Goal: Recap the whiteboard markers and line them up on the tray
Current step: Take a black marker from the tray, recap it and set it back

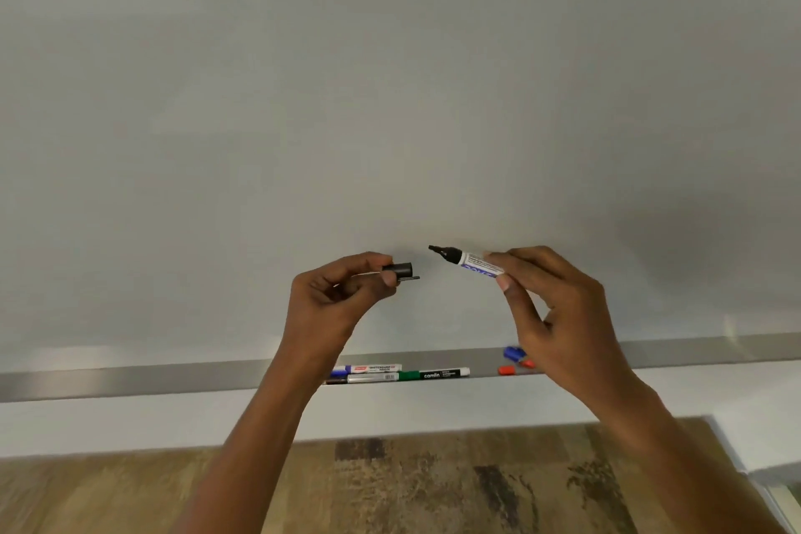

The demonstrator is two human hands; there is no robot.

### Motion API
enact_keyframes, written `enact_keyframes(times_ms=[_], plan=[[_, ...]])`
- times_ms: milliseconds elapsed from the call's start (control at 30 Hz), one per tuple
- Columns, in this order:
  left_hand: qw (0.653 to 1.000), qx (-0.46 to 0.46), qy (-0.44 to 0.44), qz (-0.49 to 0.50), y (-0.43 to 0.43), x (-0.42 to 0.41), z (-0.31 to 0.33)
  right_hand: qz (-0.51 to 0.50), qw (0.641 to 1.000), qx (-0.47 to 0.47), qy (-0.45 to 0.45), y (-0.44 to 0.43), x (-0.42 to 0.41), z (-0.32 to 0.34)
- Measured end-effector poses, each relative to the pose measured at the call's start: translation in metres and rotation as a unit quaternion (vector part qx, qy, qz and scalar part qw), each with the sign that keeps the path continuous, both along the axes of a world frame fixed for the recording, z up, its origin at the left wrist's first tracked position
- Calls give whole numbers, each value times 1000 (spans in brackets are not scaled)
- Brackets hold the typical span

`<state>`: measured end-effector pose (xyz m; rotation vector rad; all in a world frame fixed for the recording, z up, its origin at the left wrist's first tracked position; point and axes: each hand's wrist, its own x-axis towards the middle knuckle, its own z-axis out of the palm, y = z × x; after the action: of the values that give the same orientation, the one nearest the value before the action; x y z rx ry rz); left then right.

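My right hand [559, 312] grips an uncapped black marker [468, 259] by its white barrel, its tip pointing left. My left hand [333, 299] pinches the black cap [401, 271], whose open end faces the tip a short gap away. Both are held in front of the whiteboard [390, 100], above the grey metal tray [130, 377]. On the tray lie a blue marker [368, 369], a silver-barrelled marker [368, 378] in front of it and a green marker [433, 374] to their right. A loose blue cap [514, 353] and a red cap [506, 370] lie further right, partly behind my right hand.
A white wall strip [130, 425] runs under the tray. Below it is a wood-patterned floor [433, 490]. A white ledge [771, 447] shows at the lower right.
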<state>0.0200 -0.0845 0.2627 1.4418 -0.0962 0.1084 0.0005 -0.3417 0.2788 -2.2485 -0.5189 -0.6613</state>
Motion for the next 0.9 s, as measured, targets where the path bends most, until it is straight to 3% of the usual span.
enact_keyframes(times_ms=[167, 533, 767, 900], plan=[[999, -42, -5, 7, 9, -20, 10, 10, 999, 39, 30, 9, -20, 8], [1000, -9, 11, -12, 6, -36, 8, 42, 997, 5, 59, 19, -33, 14], [983, -151, 99, -37, -3, -40, 4, 64, 994, -2, 83, 20, -33, 9], [979, -154, 123, -57, -5, -40, -1, 67, 994, -26, 85, 18, -30, 1]])
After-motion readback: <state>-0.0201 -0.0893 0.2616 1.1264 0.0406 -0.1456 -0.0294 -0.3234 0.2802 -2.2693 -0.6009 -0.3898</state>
